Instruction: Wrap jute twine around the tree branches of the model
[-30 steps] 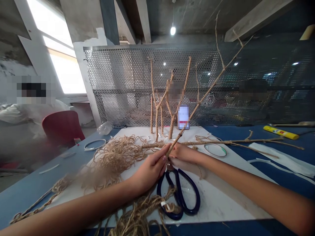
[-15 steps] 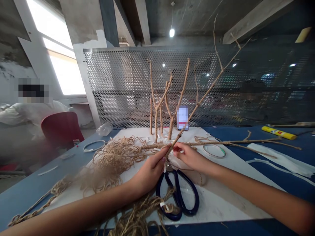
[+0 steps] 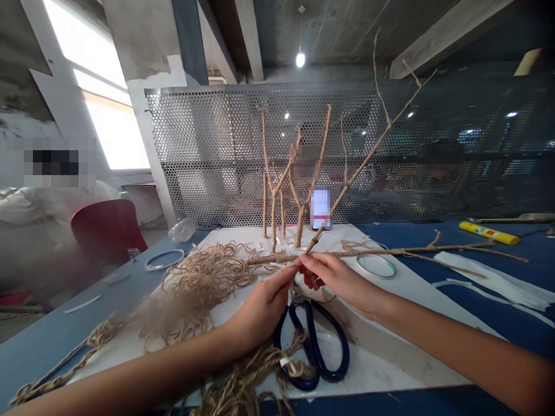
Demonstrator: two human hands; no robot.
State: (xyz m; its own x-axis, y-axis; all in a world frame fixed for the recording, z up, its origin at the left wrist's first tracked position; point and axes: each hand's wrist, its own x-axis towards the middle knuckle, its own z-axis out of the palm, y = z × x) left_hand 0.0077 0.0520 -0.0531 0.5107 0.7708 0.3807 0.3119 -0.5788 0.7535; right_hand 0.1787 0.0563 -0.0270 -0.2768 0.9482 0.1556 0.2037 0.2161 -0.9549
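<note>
Left grip (image 3: 262,309) pinching branch (image 3: 347,184); right grip (image 3: 340,282) touching it, hold unclear | white sheet (image 3: 390,361) on blue table (image 3: 39,349) | perforated screen (image 3: 212,144)

Beyond the scissors (image 3: 313,342), the left hand (image 3: 262,309) and right hand (image 3: 340,281) hide the branch's (image 3: 368,155) lower end; leftward, some twine (image 3: 167,309) blurs.

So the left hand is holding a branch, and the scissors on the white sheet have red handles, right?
Not quite: in the head view the scissors have dark blue handles, not red. The left hand does hold a branch, and the scissors do lie on the white sheet.
</note>
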